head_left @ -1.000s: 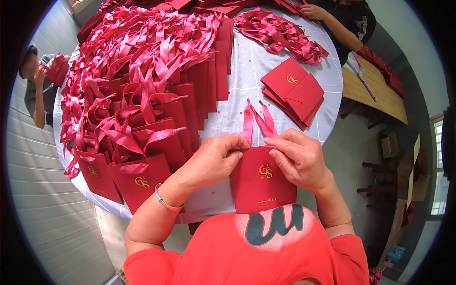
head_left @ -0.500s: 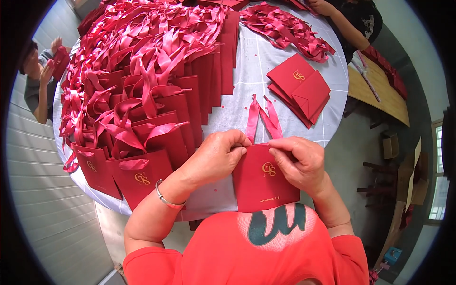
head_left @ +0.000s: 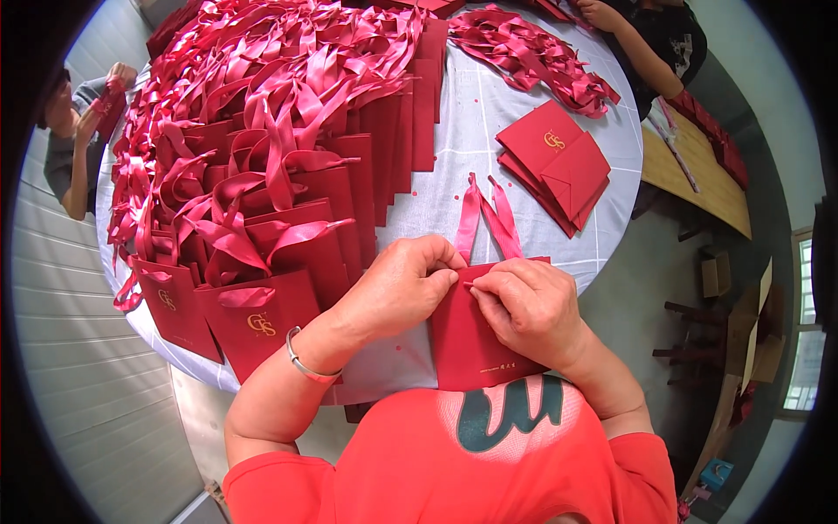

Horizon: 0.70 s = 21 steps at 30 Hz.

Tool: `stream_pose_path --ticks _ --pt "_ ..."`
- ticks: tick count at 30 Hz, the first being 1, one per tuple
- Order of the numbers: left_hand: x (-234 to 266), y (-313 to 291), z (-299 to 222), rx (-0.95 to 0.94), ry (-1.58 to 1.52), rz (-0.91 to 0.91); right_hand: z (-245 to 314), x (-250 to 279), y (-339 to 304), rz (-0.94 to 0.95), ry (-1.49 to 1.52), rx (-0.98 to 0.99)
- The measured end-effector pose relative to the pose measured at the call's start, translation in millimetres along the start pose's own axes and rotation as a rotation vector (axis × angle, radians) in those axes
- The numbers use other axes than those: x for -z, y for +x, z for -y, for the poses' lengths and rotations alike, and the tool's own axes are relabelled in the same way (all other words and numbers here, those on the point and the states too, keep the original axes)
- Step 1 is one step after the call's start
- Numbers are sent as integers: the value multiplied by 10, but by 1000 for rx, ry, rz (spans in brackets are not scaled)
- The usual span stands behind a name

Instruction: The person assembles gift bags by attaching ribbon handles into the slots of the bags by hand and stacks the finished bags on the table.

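A red paper gift bag (head_left: 463,336) with gold printing lies flat at the near table edge, against my shirt. Its pink ribbon (head_left: 504,225) stretches away from the bag's top, two tipped ends pointing to the far side. My left hand (head_left: 410,281) is closed in a pinch on the bag's top left edge. Over the upper front of the bag, my right hand (head_left: 528,310) is closed too, thumb and forefinger pinching a small pink tip, seemingly a ribbon end. Its fingers cover much of the bag's print.
Many red bags with ribbons (head_left: 262,201) crowd the left of the round, cloth-covered table (head_left: 471,131). Flat bags (head_left: 554,166) are stacked at right, beyond them a heap of loose ribbons (head_left: 532,57). Co-workers' hands (head_left: 598,15) show at far right and left.
My right hand has moved left from the bag's top right edge to its upper front, closer to my left hand, which stays in place. A small pink tip now shows at its fingertips.
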<state>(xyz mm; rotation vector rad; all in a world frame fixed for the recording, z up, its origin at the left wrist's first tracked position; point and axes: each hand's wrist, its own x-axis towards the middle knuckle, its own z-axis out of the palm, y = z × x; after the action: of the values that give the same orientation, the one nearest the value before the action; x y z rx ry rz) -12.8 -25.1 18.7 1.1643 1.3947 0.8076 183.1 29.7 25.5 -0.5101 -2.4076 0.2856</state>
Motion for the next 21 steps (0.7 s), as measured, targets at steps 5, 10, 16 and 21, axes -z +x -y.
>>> stream_pose_path --ticks 5,10,16,21 --pt "-26 -27 -17 -18 3 -31 87 -30 -11 62 -149 46" --pt "-51 -35 -11 -69 58 -71 192 14 61 233 -255 45" --pt "-48 -36 -3 -72 66 -72 77 37 235 342 -79 -69" --pt "-85 6 119 -86 -24 -81 229 9 311 554 -182 -55"
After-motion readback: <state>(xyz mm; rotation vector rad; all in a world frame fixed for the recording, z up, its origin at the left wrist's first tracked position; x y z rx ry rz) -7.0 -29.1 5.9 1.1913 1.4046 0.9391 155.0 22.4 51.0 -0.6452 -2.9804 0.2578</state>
